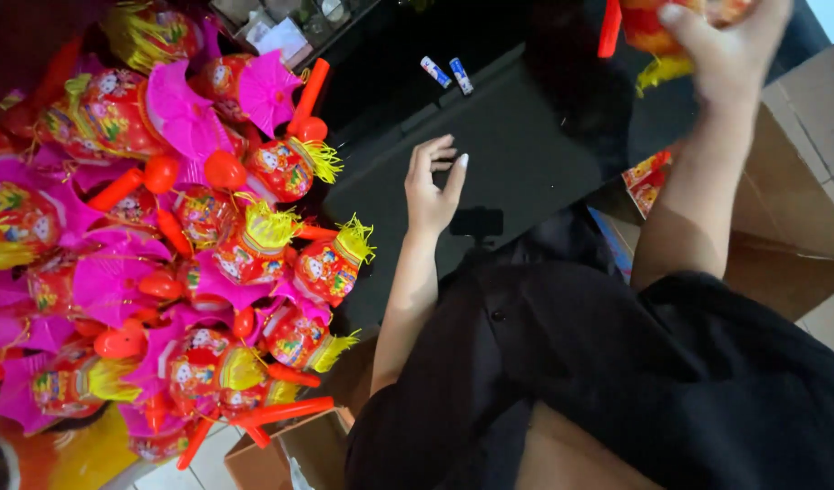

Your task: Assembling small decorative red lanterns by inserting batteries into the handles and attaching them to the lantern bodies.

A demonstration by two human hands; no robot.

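My right hand (730,50) is raised at the top right, shut on a red toy lantern (648,27) with a red handle and a yellow tassel hanging below it. My left hand (432,186) rests open and empty on the black tabletop (526,145), fingers spread. To the left of that hand lies a big pile of red and pink toy lanterns (181,227) with yellow tassels and red stick handles. The nearest lantern (331,263) lies a short way from my left wrist.
Two small batteries (448,74) lie on the black surface beyond my left hand. A small black block (476,222) sits near my left wrist. Open cardboard boxes (798,209) stand at the right, one holding printed packs (646,181). Another box (290,454) sits low at the bottom.
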